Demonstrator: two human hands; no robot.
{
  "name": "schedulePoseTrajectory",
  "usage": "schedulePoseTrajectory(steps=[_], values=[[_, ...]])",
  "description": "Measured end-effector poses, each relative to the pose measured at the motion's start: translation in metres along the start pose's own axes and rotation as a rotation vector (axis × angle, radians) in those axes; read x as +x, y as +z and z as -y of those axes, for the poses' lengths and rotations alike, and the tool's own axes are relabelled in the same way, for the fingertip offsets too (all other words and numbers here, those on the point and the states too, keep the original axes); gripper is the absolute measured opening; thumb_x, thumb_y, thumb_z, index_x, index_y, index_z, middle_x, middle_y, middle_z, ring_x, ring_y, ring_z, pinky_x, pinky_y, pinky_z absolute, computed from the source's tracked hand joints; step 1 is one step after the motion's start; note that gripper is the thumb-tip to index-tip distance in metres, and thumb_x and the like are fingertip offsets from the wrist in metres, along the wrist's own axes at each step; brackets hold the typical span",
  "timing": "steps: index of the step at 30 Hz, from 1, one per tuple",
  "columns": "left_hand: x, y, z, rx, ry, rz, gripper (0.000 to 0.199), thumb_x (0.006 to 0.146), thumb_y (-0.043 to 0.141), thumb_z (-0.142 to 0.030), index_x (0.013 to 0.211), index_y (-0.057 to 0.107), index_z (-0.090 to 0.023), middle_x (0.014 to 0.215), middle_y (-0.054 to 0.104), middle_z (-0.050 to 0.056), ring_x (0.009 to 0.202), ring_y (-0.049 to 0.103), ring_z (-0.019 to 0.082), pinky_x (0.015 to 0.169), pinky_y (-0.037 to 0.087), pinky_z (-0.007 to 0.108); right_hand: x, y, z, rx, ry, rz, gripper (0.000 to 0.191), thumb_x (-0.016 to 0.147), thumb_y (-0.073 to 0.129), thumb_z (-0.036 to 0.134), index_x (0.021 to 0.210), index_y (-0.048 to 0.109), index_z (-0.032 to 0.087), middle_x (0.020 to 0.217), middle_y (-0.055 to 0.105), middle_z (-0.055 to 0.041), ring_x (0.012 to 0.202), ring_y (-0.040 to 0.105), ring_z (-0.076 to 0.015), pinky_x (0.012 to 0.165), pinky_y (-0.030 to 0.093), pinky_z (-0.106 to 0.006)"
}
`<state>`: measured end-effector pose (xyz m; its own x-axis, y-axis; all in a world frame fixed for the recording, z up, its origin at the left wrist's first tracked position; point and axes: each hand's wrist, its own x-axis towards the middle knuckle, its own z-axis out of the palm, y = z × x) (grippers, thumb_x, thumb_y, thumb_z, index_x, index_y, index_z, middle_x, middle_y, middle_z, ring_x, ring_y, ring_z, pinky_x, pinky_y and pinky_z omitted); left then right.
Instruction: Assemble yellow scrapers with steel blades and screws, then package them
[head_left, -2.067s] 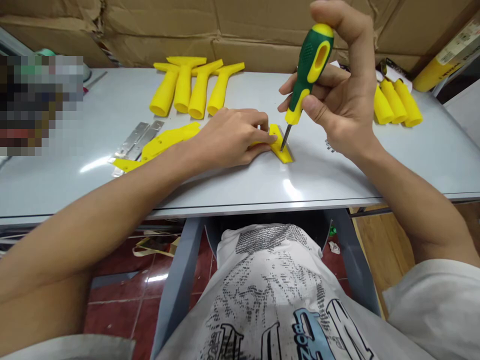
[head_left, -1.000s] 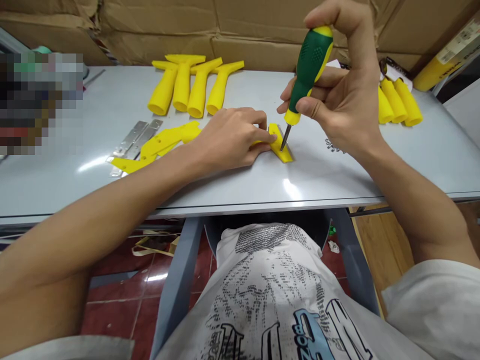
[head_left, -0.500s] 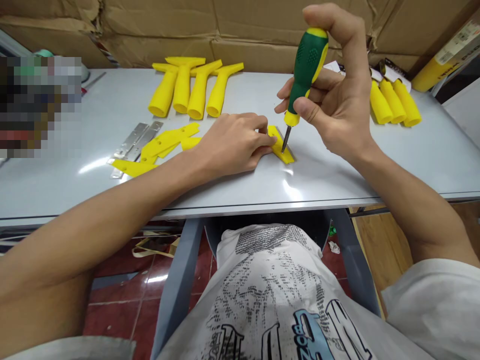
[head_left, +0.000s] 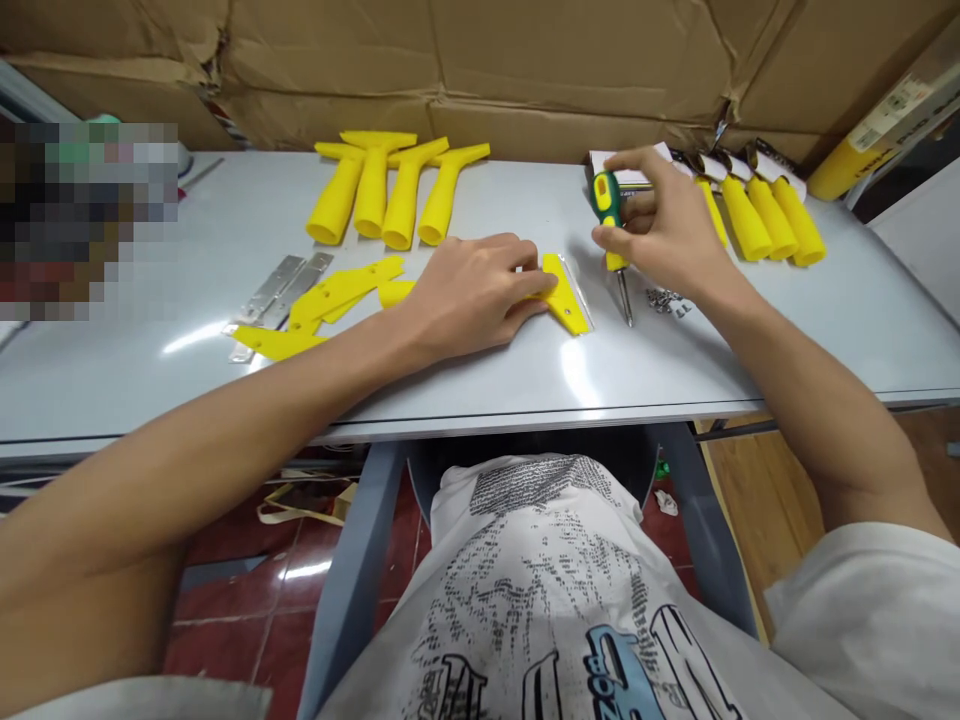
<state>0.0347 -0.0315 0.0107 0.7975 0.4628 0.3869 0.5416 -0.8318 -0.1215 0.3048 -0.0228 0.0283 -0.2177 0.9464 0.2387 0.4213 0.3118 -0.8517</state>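
Observation:
My left hand [head_left: 487,295] grips a yellow handled piece [head_left: 564,300] that has a thin blade along its right edge and a screw near its front end. To the right, my right hand [head_left: 667,220] holds a green and yellow screwdriver [head_left: 607,205], its tip pointing down beside the piece without touching it. A small pile of screws [head_left: 664,300] lies just right of the tip. Left of my left hand are flat yellow plates [head_left: 345,290] and metal blades [head_left: 281,285]. Part of the yellow handle is hidden by my left hand.
Several yellow handles [head_left: 367,195] stand at the back of the grey table [head_left: 450,390]. More yellow handles with black and white packaging [head_left: 780,160] lie at the back right. Cardboard [head_left: 525,60] lines the rear.
My right hand has moved down and right with the screwdriver, whose tip has left the yellow piece. The pile of screws has come into view. My left hand keeps its grip.

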Motion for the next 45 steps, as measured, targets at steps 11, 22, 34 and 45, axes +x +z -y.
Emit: schedulePoseTrajectory(steps=[11, 22, 34, 45], values=[[0.000, -0.007, 0.001, 0.012, -0.139, -0.205, 0.039, 0.113, 0.046, -0.049, 0.134, 0.066, -0.023, 0.119, 0.075, 0.008, 0.110, 0.067, 0.025, 0.084, 0.049, 0.039, -0.002, 0.012, -0.004, -0.610, -0.138, 0.042, 0.043, 0.084, 0.080, 0.029, 0.126, 0.076, 0.024, 0.083, 0.071, -0.0033, 0.078, 0.068, -0.0265, 0.084, 0.054, -0.044], [-0.002, -0.003, 0.006, -0.060, -0.219, -0.388, 0.037, 0.112, 0.051, -0.050, 0.135, 0.058, -0.022, 0.114, 0.074, 0.006, 0.107, 0.068, 0.021, 0.088, 0.053, 0.037, -0.018, 0.018, 0.038, 0.146, -0.019, 0.086, 0.046, 0.081, 0.088, 0.064, 0.106, 0.072, 0.029, 0.083, 0.073, 0.0002, 0.073, 0.067, -0.0192, 0.063, 0.053, -0.034], [-0.004, -0.008, 0.002, -0.048, -0.248, -0.363, 0.037, 0.112, 0.048, -0.053, 0.139, 0.055, -0.028, 0.118, 0.075, 0.009, 0.115, 0.069, 0.025, 0.092, 0.054, 0.040, -0.019, 0.021, 0.037, 0.174, 0.040, 0.152, 0.035, 0.080, 0.093, 0.049, 0.077, 0.071, 0.022, 0.078, 0.075, -0.0039, 0.066, 0.070, -0.0178, 0.054, 0.054, -0.032], [-0.002, -0.007, 0.004, -0.053, -0.233, -0.399, 0.038, 0.112, 0.049, -0.057, 0.130, 0.059, -0.025, 0.114, 0.074, 0.007, 0.109, 0.067, 0.022, 0.094, 0.053, 0.040, -0.018, 0.024, 0.035, 0.196, 0.077, 0.161, 0.034, 0.081, 0.093, 0.048, 0.078, 0.074, 0.020, 0.084, 0.078, -0.0061, 0.063, 0.066, -0.0142, 0.052, 0.049, -0.029]])
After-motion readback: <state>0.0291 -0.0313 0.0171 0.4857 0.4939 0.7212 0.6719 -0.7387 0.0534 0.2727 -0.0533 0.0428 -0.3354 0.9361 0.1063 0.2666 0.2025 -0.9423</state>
